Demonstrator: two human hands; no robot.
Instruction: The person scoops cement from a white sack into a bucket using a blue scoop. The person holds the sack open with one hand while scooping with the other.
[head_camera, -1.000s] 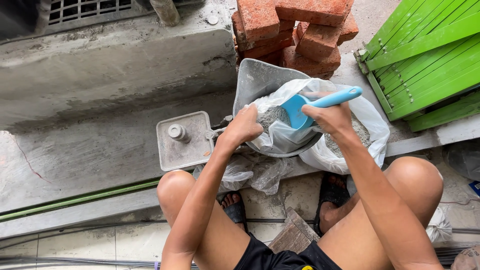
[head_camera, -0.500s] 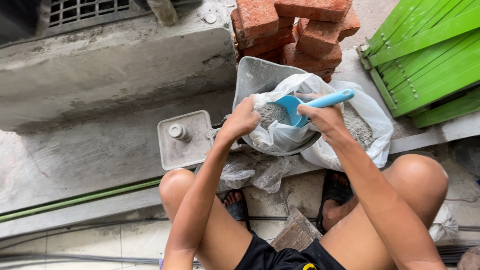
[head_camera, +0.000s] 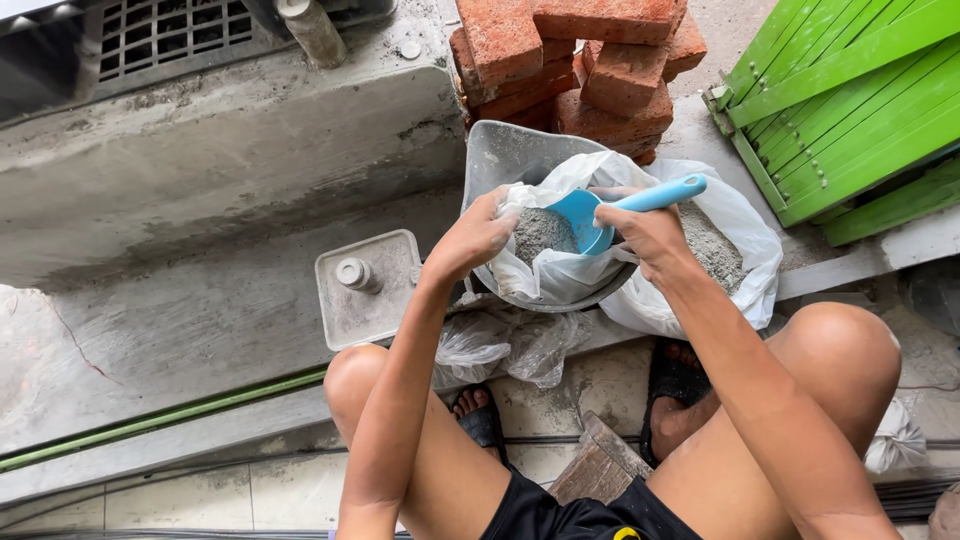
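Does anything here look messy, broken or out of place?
The bricks are heaped unevenly, with chipped edges. Crumpled empty bags lie under the bowl. Grey powder dusts the left hand; the right hand holds the scoop.

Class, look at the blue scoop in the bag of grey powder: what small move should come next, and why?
Probably lift the scoop clear of the bag. Its bowl sits in the grey powder, the right hand grips the handle, and the left hand holds the bag's edge open.

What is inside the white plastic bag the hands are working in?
Grey powder fills the white plastic bag, with the blue scoop dipped into it. The right hand holds the scoop. The bag's bottom is hidden.
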